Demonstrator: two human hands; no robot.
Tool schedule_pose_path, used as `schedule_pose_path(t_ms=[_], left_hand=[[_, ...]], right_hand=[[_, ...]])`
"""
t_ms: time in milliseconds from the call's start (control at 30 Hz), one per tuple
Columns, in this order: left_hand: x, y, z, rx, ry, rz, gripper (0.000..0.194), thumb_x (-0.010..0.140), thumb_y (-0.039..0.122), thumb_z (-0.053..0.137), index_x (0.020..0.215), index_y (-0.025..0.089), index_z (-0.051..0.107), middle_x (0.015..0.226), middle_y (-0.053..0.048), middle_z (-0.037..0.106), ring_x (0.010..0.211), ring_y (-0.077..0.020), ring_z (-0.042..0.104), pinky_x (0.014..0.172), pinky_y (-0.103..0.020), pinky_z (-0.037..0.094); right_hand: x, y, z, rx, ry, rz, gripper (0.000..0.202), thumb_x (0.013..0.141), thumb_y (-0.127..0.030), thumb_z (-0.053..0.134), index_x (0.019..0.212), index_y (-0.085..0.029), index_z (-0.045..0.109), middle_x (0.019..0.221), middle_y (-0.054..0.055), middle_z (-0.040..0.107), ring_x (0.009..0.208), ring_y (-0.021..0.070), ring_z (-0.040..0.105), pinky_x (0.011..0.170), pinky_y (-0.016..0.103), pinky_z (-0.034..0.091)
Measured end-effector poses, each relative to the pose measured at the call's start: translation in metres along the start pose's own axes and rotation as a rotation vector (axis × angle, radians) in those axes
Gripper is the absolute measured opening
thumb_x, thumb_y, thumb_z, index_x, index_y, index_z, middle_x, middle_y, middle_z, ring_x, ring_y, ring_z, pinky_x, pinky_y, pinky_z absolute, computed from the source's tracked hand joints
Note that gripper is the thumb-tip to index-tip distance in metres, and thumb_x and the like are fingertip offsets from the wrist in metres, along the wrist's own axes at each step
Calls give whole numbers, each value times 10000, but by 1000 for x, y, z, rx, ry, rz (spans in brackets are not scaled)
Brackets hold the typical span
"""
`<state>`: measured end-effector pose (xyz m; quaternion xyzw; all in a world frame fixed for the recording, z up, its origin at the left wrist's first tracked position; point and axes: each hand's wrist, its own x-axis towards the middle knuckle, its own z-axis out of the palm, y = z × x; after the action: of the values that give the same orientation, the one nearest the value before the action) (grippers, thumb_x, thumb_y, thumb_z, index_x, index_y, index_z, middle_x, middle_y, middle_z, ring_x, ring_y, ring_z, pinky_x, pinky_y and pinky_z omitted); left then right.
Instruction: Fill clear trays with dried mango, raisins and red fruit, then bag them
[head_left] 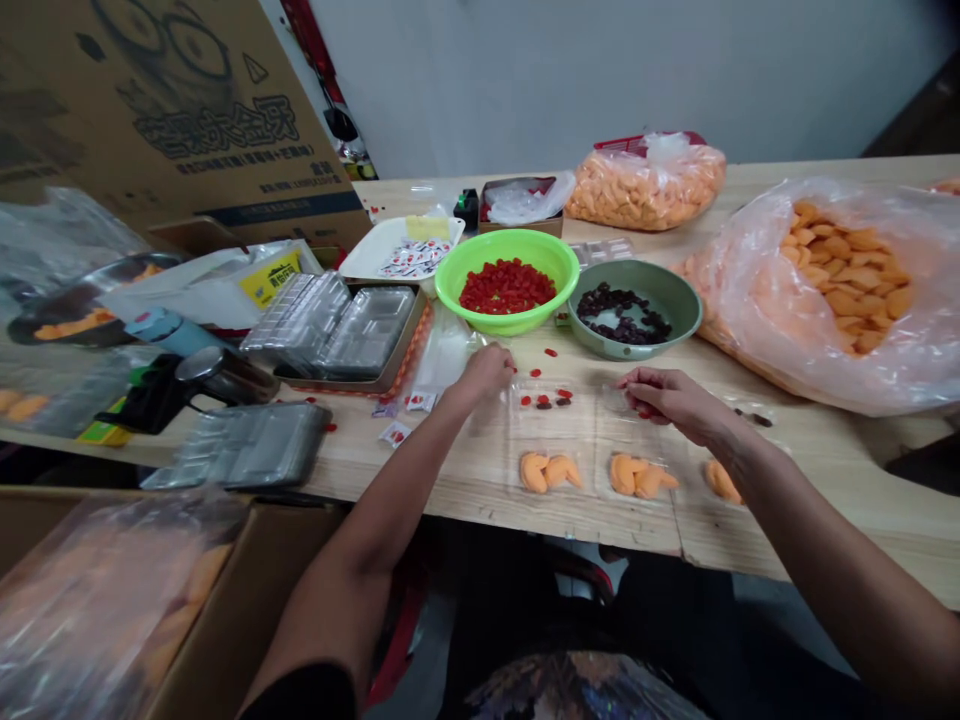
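Observation:
Clear plastic trays stand in a row at the table's front edge. In the left tray [551, 440], small red pieces [542, 401] and dark ones lie in the upper compartment, with folded orange pieces [550, 472] below. My left hand [487, 370] is closed by that tray's upper left corner; a speck of red shows at its fingertips, but its hold is unclear. My right hand [664, 397] pinches red pieces [643, 409] over the upper part of the middle tray [637, 445], whose lower part also holds orange pieces [641, 475]. My right forearm partly covers a third tray.
Behind the trays stand a lime green bowl [442, 290] of red pieces and a grey-green bowl [694, 315] of dark pieces. A large bag [750, 340] of orange pieces lies right. Stacked clear trays [367, 325], a mug [225, 375] and an open carton [277, 530] are left.

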<state>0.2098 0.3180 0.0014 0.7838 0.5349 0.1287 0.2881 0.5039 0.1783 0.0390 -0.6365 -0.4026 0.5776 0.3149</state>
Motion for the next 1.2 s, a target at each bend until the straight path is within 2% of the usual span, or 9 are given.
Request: schedule_pose_path(t_ms=[200, 300, 400, 500, 700, 867, 967, 1100, 1200], left_hand=[[-19, 4, 0, 11, 5, 68, 157, 861, 242, 645, 866, 141, 765, 854, -62, 707, 809, -182, 616, 776, -286, 463], [-30, 11, 9, 27, -77, 95, 130, 832, 210, 657, 845, 152, 772, 844, -51, 711, 786, -168, 619, 743, -266, 457], [-30, 22, 14, 25, -25, 56, 221, 798, 194, 675, 996, 142, 759, 850, -43, 711, 756, -162, 613, 708, -256, 454], [-18, 37, 15, 56, 47, 22, 239, 821, 199, 646, 1028, 140, 748, 853, -52, 719, 761, -168, 619, 724, -263, 458], [16, 52, 23, 162, -115, -38, 94, 765, 119, 660, 720, 126, 742, 650, -59, 664, 684, -186, 596, 733, -291, 460], [15, 48, 24, 99, -104, -20, 206, 827, 105, 586, 983, 110, 720, 762, -35, 678, 663, -142, 564, 627, -238, 420], [3, 53, 25, 13, -187, 93, 311, 857, 101, 551, 1127, 152, 696, 786, -7, 682, 640, -122, 556, 613, -218, 416], [-9, 66, 31, 47, -286, 352, 161, 880, 194, 618, 935, 170, 767, 861, -49, 714, 767, -153, 622, 731, -246, 454], [-12, 71, 37, 160, -309, 393, 162, 871, 183, 630, 930, 169, 781, 895, -67, 727, 814, -177, 647, 786, -270, 471]], right_hand=[[-20, 7, -41, 219, 150, 49, 292, 717, -168, 711, 1008, -186, 685, 823, 27, 619, 638, 90, 537, 499, 164, 416], [-26, 9, -58, 330, 147, 59, 405, 663, -95, 683, 1056, -191, 704, 864, 40, 644, 677, 102, 564, 550, 177, 480], [-31, 10, -66, 305, 127, 58, 408, 695, -102, 688, 1091, -202, 691, 873, 42, 671, 662, 106, 572, 529, 182, 469], [-33, 11, -67, 287, 92, 35, 255, 735, -150, 722, 982, -187, 667, 839, 45, 688, 625, 97, 563, 494, 175, 430], [-27, 15, -68, 420, 36, 64, 237, 774, -187, 732, 1005, -177, 678, 853, 46, 698, 642, 97, 594, 527, 175, 474], [-23, 19, -70, 471, 38, 85, 120, 915, -249, 634, 959, -154, 693, 820, 67, 693, 600, 102, 588, 507, 183, 491], [-20, 19, -66, 440, 56, 136, 159, 952, -192, 557, 995, -137, 701, 822, 81, 694, 594, 98, 589, 503, 172, 495], [-19, 12, -57, 342, 15, 136, 166, 939, -143, 560, 1020, -124, 704, 805, 68, 673, 546, 75, 525, 468, 154, 455], [-19, 9, -54, 287, 3, 108, 130, 933, -183, 600, 988, -127, 702, 770, 44, 638, 537, 67, 492, 452, 148, 420]])
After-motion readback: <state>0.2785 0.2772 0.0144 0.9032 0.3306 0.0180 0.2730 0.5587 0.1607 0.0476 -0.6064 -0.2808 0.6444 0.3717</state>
